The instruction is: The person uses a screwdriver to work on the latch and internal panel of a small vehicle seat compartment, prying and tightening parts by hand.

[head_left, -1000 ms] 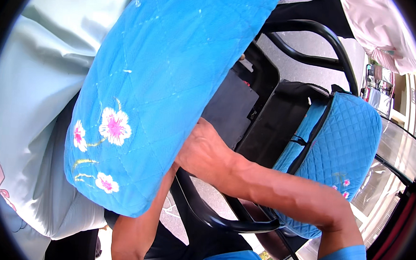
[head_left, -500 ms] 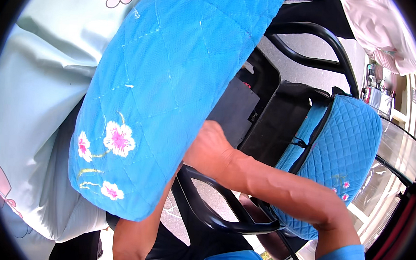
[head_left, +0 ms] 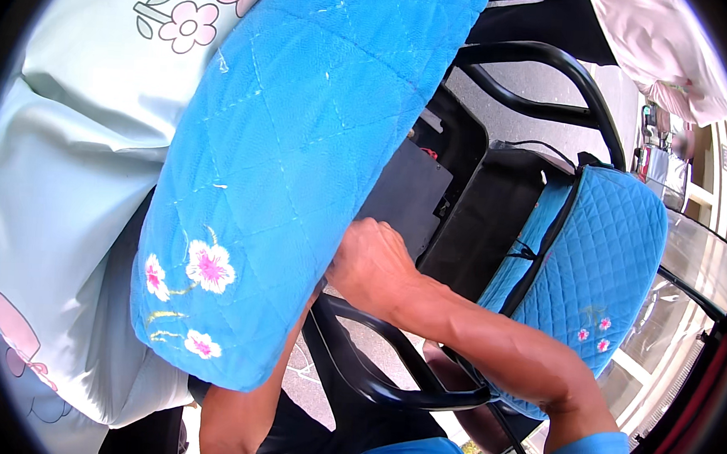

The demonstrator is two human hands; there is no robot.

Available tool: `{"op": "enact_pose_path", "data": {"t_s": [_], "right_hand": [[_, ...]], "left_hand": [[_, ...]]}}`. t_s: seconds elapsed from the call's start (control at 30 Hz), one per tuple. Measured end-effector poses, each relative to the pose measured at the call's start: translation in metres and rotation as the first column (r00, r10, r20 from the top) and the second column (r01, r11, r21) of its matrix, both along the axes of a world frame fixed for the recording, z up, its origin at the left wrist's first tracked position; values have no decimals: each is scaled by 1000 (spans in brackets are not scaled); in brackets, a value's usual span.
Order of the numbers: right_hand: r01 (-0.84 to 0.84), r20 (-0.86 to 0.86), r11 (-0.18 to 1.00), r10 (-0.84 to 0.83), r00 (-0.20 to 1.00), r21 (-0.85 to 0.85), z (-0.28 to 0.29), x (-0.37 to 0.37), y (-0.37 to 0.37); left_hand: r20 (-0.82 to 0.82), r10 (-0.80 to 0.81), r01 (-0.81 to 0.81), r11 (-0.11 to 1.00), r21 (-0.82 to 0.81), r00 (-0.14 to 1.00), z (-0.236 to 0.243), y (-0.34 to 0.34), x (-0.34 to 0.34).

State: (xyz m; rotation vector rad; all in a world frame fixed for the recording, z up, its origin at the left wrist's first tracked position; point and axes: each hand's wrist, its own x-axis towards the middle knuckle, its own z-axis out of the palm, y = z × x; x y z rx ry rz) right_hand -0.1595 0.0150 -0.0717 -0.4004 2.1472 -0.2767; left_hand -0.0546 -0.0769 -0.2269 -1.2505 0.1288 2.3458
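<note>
A blue quilted seat cover [head_left: 260,154] with pink and white embroidered flowers stands tilted up in front of me. My right hand [head_left: 374,265] is at its right edge, knuckles up and fingers curled closed against the underside; what they grip is hidden. From below, my left forearm [head_left: 239,423] rises behind the cover's lower end. The cover hides my left hand and its fingers. Just beyond my right hand lies a flat dark grey panel [head_left: 407,196] inside a black open compartment [head_left: 468,142].
A second blue quilted seat [head_left: 604,242] is at right, beside a black box-like part [head_left: 489,218]. Curved black armrests [head_left: 557,60] flank the compartment. Pale green flowered fabric [head_left: 75,184] fills the left. A pink garment [head_left: 665,54] is at the upper right.
The seat cover appears slightly farther right and lower in view, and more of the flowered fabric shows. My right hand stays at the cover's edge, its fingers more tightly curled.
</note>
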Motion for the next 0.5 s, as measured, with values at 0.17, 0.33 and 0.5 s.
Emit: {"op": "enact_pose_path", "data": {"t_s": [0.17, 0.33, 0.5], "right_hand": [[-507, -527, 839, 345, 777, -198, -22, 26, 13], [-195, -181, 971, 169, 969, -137, -7, 4, 3], [-409, -432, 896, 305, 849, -171, -16, 27, 2]], "left_hand": [[-80, 75, -78, 996, -35, 994, -63, 14, 37], [-84, 73, -70, 997, 29, 994, 34, 6, -16], [-317, 301, -208, 932, 296, 899, -70, 0, 44]]}}
